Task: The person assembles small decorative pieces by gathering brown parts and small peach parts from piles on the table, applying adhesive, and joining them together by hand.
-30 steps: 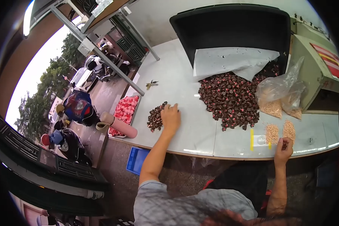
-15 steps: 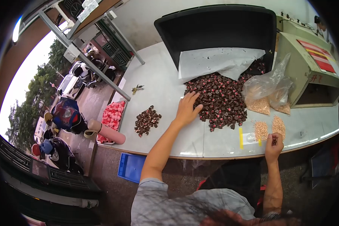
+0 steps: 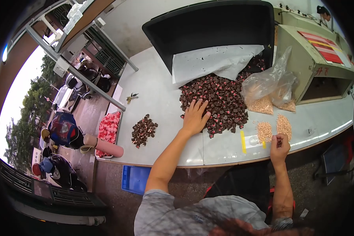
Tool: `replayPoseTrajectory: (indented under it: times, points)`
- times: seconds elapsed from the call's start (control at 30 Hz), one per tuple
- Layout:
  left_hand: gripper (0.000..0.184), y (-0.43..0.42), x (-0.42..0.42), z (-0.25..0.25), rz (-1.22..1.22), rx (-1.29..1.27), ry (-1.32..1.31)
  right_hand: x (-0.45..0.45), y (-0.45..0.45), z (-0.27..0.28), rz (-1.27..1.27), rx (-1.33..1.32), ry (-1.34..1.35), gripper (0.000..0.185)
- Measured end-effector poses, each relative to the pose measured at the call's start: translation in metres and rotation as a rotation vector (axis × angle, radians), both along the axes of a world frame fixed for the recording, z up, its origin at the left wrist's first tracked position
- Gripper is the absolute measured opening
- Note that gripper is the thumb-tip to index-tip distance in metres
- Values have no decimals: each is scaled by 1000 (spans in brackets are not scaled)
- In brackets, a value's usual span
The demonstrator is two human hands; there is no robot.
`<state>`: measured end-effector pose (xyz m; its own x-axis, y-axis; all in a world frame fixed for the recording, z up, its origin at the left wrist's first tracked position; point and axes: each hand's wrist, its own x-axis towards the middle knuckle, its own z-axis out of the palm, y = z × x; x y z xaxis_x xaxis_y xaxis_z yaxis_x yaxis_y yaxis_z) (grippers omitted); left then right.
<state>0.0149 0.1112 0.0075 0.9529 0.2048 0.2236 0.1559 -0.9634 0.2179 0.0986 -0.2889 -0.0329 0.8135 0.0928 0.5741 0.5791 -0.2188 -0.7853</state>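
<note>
A large heap of small dark brown pieces with pink-red spots (image 3: 220,102) spreads over the table from under a white sheet. On the heap's near left edge rests my left hand (image 3: 194,118), palm down with fingers spread, holding nothing. My right hand (image 3: 279,149) is closed at the table's front edge, its fingertips at two small piles of beige bits, the left pile (image 3: 264,131) and the right pile (image 3: 284,126). Small dark pieces sit in its curled fingers, mostly hidden now. A smaller pile of dark pieces (image 3: 144,131) lies left of my left hand.
Behind the heap a black tub (image 3: 212,27) leans on its side with a white sheet (image 3: 212,63). Clear bags of beige bits (image 3: 261,104) stand by a green machine (image 3: 322,63). At left are a pink-filled tray (image 3: 109,128), a pink bottle (image 3: 110,148) and a shelf frame.
The view has shifted, so the table things appear further left. My left hand stays on the heap's edge. My right fingers have turned, and the dark pieces in them show less.
</note>
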Motion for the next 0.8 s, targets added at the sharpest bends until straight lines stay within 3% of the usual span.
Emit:
replayPoseTrajectory:
  times: [0.37,0.47,0.63,0.8]
  points:
    - [76,-37,-48,16,136,12,229,-1,-1,0,11,9,-1,10]
    - [75,-44,-39,24,89,98,76,-2,-1,2,18,-9,-10,10]
    - [62,-72,14,45,-287,41,-53,-2,2,3,-8,0,-12,11]
    - [47,-100,62,30,-516,22,-54,-2,1,4,-23,-17,-13,12]
